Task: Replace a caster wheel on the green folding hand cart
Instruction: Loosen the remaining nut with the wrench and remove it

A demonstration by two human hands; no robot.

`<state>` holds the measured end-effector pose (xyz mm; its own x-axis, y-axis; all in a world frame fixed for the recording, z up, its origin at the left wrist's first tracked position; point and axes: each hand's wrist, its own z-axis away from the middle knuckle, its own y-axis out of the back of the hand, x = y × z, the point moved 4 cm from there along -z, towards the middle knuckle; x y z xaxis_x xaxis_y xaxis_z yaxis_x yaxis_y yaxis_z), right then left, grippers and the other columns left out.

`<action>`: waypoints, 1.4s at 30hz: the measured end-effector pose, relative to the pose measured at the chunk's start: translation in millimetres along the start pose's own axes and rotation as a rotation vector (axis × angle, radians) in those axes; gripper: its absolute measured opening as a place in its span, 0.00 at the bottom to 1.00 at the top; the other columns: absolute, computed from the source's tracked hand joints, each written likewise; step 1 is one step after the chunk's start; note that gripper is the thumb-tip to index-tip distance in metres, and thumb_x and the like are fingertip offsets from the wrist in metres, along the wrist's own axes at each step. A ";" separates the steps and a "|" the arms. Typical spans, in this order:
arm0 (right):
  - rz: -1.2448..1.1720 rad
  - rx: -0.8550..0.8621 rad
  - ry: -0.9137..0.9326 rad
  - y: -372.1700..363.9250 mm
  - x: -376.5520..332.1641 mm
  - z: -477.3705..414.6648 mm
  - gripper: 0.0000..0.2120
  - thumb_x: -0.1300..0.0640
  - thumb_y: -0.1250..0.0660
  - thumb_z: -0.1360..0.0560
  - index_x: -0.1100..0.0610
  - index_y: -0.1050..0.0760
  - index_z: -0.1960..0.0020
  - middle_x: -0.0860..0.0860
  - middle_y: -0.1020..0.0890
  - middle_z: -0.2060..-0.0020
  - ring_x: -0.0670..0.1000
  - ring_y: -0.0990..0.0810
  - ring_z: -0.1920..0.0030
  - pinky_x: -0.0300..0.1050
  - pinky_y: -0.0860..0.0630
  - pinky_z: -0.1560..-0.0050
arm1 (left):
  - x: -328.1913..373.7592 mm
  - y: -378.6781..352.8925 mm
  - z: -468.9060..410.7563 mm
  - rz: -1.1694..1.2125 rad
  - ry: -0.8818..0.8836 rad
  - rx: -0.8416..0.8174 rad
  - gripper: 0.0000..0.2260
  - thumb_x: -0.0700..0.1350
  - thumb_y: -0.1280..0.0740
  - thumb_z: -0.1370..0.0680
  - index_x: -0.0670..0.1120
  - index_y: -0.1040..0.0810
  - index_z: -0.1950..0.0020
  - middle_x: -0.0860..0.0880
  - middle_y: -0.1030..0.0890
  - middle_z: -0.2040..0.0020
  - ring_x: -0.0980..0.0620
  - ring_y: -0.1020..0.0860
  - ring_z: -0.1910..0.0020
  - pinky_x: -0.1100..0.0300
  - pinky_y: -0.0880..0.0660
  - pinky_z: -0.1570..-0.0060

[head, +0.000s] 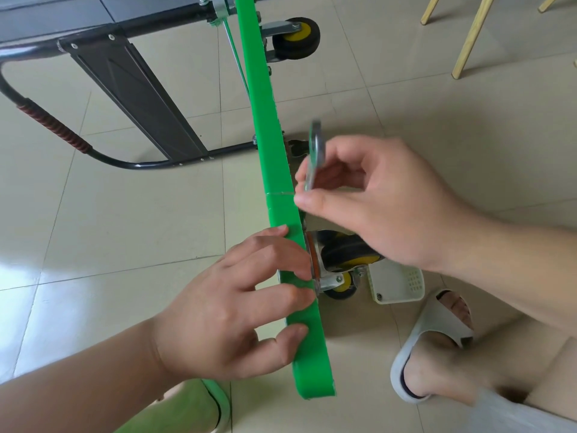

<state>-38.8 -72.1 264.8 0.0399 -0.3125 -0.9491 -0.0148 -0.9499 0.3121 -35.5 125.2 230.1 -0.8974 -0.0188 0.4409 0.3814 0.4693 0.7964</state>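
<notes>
The green hand cart (271,157) stands on its edge, its green deck running from top centre down to bottom centre. My left hand (237,310) rests on the deck's near edge, fingers touching the metal mounting plate of a black and yellow caster wheel (343,264) on the deck's right side. My right hand (374,201) hovers just above that caster and pinches a flat metal wrench (314,151), which looks blurred. A second caster wheel (296,37) is fixed further up the deck.
The cart's black folding handle (56,129) with a red grip and a black panel (134,101) lie on the tiled floor at left. A small white plastic basket (396,282) sits beside the near caster. My slippered foot (434,342) is at lower right, wooden chair legs (471,35) at top right.
</notes>
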 end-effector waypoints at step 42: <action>-0.347 0.071 -0.566 -9.8 68.6 -71.9 0.10 0.62 0.30 0.20 0.64 0.21 0.41 0.58 0.12 0.53 0.55 0.11 0.55 0.48 0.14 0.54 | -1.7 5.8 12.3 -0.070 -0.029 0.016 0.12 0.52 0.32 0.17 0.45 0.22 0.40 0.47 0.23 0.41 0.46 0.20 0.34 0.44 0.25 0.29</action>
<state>36.0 -84.3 199.6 -0.4760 0.0783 -0.8760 -0.1618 -0.9868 -0.0003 -34.5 138.8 228.8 -0.9280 -0.0266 0.3716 0.3138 0.4821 0.8180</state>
